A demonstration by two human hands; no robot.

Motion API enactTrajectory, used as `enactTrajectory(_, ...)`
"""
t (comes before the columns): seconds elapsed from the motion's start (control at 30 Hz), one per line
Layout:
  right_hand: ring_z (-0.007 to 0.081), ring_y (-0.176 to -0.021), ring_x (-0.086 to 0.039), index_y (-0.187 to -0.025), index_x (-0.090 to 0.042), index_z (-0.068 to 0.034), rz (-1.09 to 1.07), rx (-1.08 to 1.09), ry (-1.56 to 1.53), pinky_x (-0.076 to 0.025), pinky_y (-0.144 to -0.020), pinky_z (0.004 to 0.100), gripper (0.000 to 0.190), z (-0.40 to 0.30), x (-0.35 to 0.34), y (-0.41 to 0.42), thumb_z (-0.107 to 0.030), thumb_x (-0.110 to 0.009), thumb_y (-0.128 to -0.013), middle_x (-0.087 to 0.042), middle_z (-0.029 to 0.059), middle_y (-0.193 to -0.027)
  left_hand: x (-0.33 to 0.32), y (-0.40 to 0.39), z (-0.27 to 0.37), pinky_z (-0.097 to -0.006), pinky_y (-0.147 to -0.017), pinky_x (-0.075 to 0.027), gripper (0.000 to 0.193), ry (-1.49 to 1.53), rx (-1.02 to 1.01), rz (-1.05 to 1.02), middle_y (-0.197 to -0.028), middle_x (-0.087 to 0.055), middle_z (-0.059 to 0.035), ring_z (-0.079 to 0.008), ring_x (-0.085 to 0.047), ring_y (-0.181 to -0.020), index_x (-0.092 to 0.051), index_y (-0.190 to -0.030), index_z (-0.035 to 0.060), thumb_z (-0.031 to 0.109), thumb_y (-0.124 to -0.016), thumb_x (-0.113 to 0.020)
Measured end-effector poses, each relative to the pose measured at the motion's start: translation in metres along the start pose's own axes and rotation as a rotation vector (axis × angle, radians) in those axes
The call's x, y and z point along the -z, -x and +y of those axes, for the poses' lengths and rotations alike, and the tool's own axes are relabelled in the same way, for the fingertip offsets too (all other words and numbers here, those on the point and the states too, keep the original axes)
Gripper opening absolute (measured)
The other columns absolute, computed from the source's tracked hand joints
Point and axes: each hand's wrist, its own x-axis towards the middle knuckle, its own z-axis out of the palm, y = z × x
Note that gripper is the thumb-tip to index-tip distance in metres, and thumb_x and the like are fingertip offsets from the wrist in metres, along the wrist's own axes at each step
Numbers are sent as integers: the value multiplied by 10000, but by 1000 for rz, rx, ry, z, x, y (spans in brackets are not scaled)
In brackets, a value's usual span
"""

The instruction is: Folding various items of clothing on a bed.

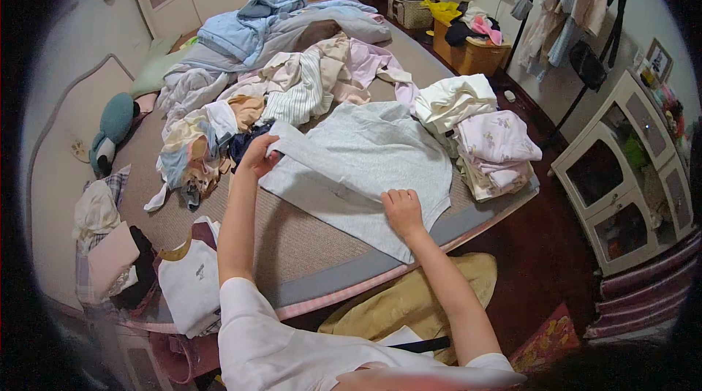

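A light grey long-sleeved top (378, 144) lies spread on the bed near its front edge. My left hand (259, 155) grips one end of it, raised a little so that a strip of the cloth folds over. Cloth runs taut from there to my right hand (404, 212), whose fingers curl onto the top nearer the bed's edge. Part of what the right fingers hold is hidden under them. Just right of the top stands a stack of folded clothes (496, 144), white and pale-patterned.
Unfolded clothes (299, 81) heap beyond the top, with more (192, 152) left of it. A blue quilted cover (241, 29) lies at the back. Folded white shirts (189, 281) sit at the front left corner. A cabinet (620, 188) and a clothes rack (576, 7) stand to the right.
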Motion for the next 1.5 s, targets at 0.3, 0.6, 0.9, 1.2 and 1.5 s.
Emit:
enactTrajectory(0.3,195,-817,-543,-846,-554,-108,-15,117,-134,-392,-803,379,151,-13,14,0,-175,-576,-713,-546,41,-818,127,-35,-81,-348,-721,-451,455,-899,-76,86,-984,-577,-57,-164,-546,-885,-522,-1177,73,104,-726,-566)
enactTrajectory(0.6,294,-1276,-340,-1243,-472,-69,-154,-13,-256,-225,-1056,488,536,-37,10,-19,-341,-563,-791,-421,157,-1325,-25,-3,-103,-509,-995,-302,499,-1629,-937,171,-1333,-425,-157,-356,-386,-1229,-441,-1288,117,345,-852,-525)
enactTrajectory(0.9,333,-1332,-251,-1331,-433,-198,-375,-27,-246,-157,-1048,574,603,-52,-12,-2,-524,-470,-825,-311,165,-1425,-2,-10,-133,-623,-1029,-152,557,-1825,-587,-72,-1461,-278,-50,-327,-211,-1352,-367,-1368,249,518,-881,-394)
enactTrajectory(1.2,348,-1340,-221,-1324,-438,-290,-442,55,-267,-134,-1039,604,572,-50,5,11,-562,-454,-821,-288,174,-1432,7,31,-139,-686,-994,-89,736,-1860,-408,-45,-1493,-182,-79,-386,-114,-1362,-273,-1412,262,645,-800,-415)
enactTrajectory(1.5,386,-1343,-196,-1368,-365,-308,-573,290,-363,-138,-1025,627,687,-59,50,51,-655,-450,-781,-243,191,-1450,-2,145,-137,-712,-963,-135,805,-1923,-14,-152,-1502,-104,-124,-427,-91,-1353,-186,-1438,186,645,-813,-404)
